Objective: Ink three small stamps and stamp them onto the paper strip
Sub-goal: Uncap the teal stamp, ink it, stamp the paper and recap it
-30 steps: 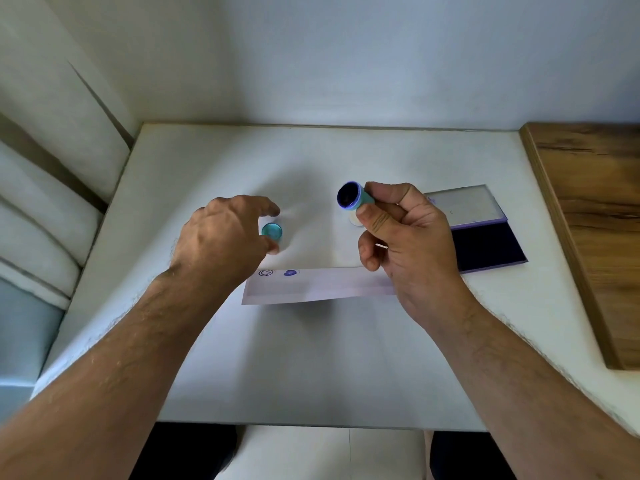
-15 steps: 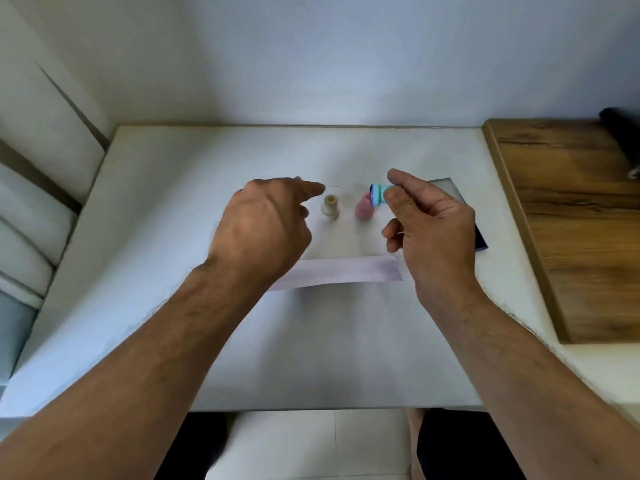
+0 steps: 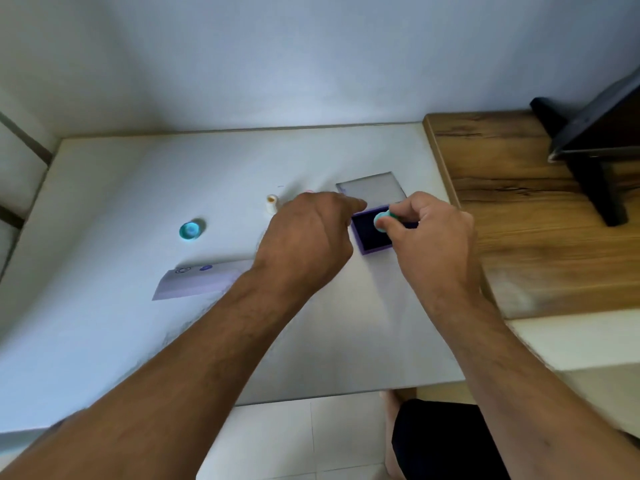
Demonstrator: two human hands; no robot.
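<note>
right hand: right hand (image 3: pixel 429 237) right of centre frame, fingers curled round a teal stamp (image 3: pixel 382 221), pinching it down on the dark ink pad (image 3: pixel 372 233)

left hand: left hand (image 3: pixel 308 237) dead centre, knuckles up, fingers loosely stretched toward the pad's left edge, holding nothing as far as I can see

paper strip: paper strip (image 3: pixel 197 280) lower left of the hands, two blue marks near its left end, right end hidden under the left wrist

other stamps: blue cap-looking piece (image 3: pixel 189 230) left of centre, small white stamp (image 3: pixel 272 203) just above the left hand, a pink one (image 3: pixel 309 192) barely peeking over the knuckles

pad lid: clear lid (image 3: pixel 370 187) lies just behind the pad

table: white table (image 3: pixel 104 341), wooden top (image 3: pixel 519 220) at right
</note>
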